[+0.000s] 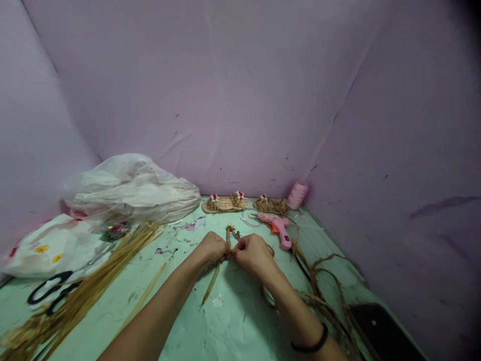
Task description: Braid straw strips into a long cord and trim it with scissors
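Observation:
Both hands meet over the middle of a pale green tabletop. My left hand is closed on a braided straw cord, whose loop rises above the fingers. My right hand pinches the same cord just to the right, thumb and fingertips pressed together. A loose flat strand hangs down below my left hand. The fingers partly cover the spot where the cord is held. Beyond the hands lie two woven straw slippers, one on the left and one on the right, with red and white beads.
A pink glue gun and a pink thread spool are at the back right. Long braided cord trails down the right, near a black phone. On the left are plastic bags, black-handled scissors and straw strands.

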Available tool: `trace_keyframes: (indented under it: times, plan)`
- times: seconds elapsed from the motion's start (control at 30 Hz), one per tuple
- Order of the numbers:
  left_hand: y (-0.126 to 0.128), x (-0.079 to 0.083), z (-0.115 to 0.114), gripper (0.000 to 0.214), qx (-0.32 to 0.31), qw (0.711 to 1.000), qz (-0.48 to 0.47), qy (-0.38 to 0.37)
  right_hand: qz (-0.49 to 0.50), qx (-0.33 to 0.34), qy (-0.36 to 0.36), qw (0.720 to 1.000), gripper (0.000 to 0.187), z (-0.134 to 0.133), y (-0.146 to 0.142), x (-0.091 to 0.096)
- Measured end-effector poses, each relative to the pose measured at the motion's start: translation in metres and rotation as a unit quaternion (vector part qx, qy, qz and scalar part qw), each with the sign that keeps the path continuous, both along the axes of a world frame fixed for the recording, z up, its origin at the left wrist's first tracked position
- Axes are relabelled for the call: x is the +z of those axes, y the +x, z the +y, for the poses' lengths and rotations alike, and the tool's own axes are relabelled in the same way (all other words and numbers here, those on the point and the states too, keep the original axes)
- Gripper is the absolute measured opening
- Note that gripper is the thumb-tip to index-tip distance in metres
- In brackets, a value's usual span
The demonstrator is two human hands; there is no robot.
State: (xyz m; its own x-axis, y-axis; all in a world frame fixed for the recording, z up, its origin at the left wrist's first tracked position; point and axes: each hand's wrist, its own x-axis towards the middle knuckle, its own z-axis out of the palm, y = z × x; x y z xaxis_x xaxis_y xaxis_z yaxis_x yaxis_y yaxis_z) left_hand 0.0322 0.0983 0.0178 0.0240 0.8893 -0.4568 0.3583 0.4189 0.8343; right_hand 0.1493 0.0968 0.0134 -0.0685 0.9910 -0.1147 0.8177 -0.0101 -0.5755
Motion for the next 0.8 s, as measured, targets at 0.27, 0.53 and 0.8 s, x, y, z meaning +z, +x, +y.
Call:
trace_keyframes:
  times: [0.27, 0.53, 0.8]
  plan:
    - [-0.015, -0.015, 0.004, 0.013, 0.01, 0.996, -0.085, -0.034, -0.057, 0.081, 0.076, 0.992, 0.013, -0.023, -0.021, 0.002]
    - [-0.031, -0.01, 0.009, 0.008, -0.03, 0.989, -0.14, -0.044, 0.167, -0.045, 0.029, 0.985, 0.019, 0.004, 0.0, 0.006]
    - [-0.029, -0.006, 0.005, 0.006, -0.081, 0.992, -0.091, -0.019, 0.406, -0.061, -0.195, 0.891, 0.018, 0.002, -0.019, -0.016]
